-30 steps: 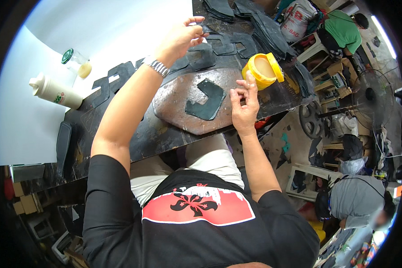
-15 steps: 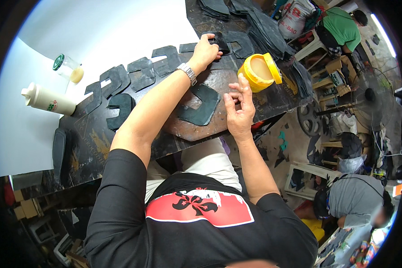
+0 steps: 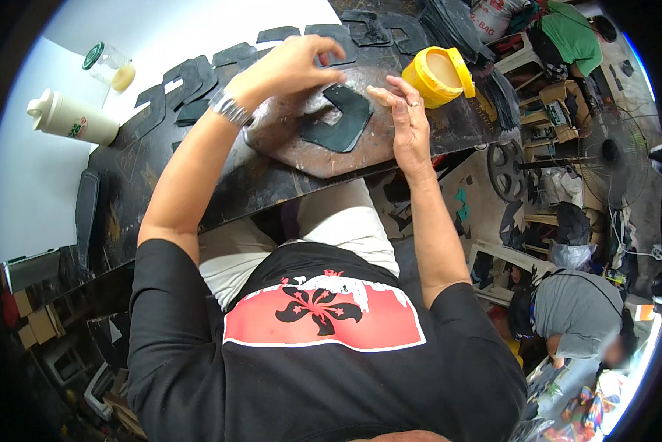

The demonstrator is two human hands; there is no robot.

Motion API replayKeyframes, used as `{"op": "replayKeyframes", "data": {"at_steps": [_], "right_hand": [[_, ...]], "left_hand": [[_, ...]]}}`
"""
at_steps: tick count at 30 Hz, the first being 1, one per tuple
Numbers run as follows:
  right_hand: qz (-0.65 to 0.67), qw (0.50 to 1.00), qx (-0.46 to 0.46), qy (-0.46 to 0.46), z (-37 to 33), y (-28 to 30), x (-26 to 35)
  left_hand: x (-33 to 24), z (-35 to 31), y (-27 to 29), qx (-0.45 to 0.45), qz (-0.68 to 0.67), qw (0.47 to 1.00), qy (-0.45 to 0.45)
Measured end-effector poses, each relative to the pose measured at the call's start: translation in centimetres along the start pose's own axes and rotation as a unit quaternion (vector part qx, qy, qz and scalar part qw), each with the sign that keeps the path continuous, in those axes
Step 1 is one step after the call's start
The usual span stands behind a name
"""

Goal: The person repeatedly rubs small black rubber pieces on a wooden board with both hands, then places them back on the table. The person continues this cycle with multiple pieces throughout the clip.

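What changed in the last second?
The left hand went out to the row of dark cutouts, then came back over the dark piece on the work plate. The right hand opened, fingers now flat by the piece. The yellow tub, bottle and jar stayed put.

My surroundings: dark worktable [image 3: 162, 177], white wall [image 3: 191, 29], cluttered floor [image 3: 508, 221], standing fan [image 3: 611, 158], white stool [image 3: 504, 269], daylight right.
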State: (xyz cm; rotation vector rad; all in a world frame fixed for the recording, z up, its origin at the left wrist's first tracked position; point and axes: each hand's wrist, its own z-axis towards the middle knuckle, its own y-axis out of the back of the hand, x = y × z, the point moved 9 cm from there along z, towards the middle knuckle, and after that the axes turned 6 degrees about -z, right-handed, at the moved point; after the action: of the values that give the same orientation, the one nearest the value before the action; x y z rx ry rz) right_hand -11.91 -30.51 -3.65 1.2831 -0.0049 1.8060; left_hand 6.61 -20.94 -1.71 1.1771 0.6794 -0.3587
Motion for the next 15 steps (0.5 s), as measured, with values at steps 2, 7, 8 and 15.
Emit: {"op": "replayKeyframes", "data": {"at_steps": [2,7,8,15], "right_hand": [[-0.098,0.991,0.07,0.05,0.0,-1.2,0.9],[-0.399,0.907,0.114,0.067,-1.6,-3.9,0.8],[-0.437,0.889,0.135,0.034,-1.7,-4.1,-0.1],[-0.442,0.88,0.171,0.034,-4.1,-3.8,0.4]], "left_hand": [[-1.1,-3.7,-0.8,0.066,-0.084,0.994,-0.013],[-3.0,-7.8,-1.6,0.067,-0.061,0.994,-0.053],[-2.5,-8.0,-1.8,0.068,-0.065,0.995,-0.027],[-2.3,-8.6,-1.8,0.029,-0.071,0.996,-0.054]]}}
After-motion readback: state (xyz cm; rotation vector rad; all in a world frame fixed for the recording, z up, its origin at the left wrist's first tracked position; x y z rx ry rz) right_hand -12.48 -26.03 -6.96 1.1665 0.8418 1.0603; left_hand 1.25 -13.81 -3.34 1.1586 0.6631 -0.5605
